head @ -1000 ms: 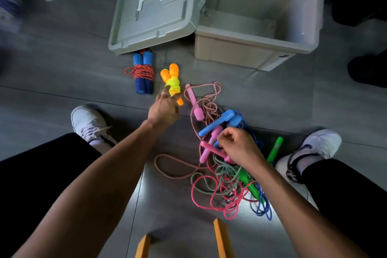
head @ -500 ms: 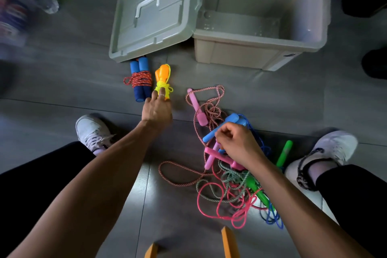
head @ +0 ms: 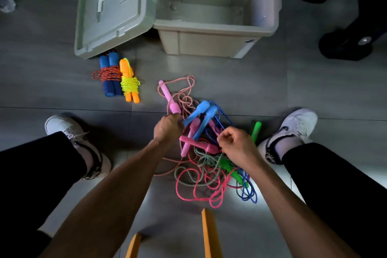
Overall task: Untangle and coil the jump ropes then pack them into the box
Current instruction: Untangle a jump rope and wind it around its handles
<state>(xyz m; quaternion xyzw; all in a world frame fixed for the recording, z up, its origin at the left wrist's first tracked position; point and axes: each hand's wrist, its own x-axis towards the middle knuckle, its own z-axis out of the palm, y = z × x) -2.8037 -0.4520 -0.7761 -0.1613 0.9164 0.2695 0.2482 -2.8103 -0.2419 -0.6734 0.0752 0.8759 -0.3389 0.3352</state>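
Two coiled jump ropes, blue-handled [head: 110,77] and orange-handled [head: 128,81], are laid left of centre below the lid [head: 116,9]. The box [head: 215,27] at top is seen empty. A tangle [head: 206,153] at centre is gripped by the left hand [head: 167,128] and pinched by the right hand [head: 237,145], fingers curled.

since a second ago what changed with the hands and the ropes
The left hand let go of the orange-handled coiled rope, leaving it on the floor beside the blue-handled coiled rope, and came back to the tangled pile, where its fingers now curl by the pink handle. The right hand kept its grip in the tangle. The box stays empty, its lid beside it.
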